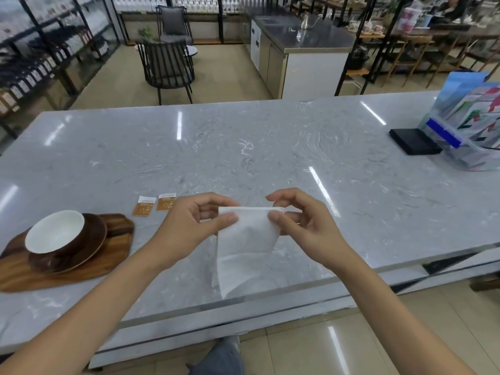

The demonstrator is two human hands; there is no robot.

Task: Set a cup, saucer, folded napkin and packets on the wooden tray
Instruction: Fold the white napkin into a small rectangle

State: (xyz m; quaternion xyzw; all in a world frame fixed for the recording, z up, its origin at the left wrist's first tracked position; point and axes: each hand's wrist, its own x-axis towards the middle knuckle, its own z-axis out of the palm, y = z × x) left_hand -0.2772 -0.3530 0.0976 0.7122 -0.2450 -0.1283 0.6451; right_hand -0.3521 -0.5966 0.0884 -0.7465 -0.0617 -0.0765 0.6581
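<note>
Both hands, left [189,223] and right [300,220], pinch one white napkin [246,247] by its top corners above the worktop [270,158]. Left of them, one cup [55,235] sits on one saucer [92,244] on one wooden tray [108,258]; two packets [154,205] lie just beyond.

2 bare forearms reach in from the lower corners, with no sleeves, watch, rings or bracelets showing on them. The left hand [193,223] and the right hand [300,220] are both ungloved, with short, plain, unpainted nails. At the bottom edge, between the arms, shows a leg in blue-grey denim trousers [219,361] and above it a pale shoe [233,343], blurred.
</note>
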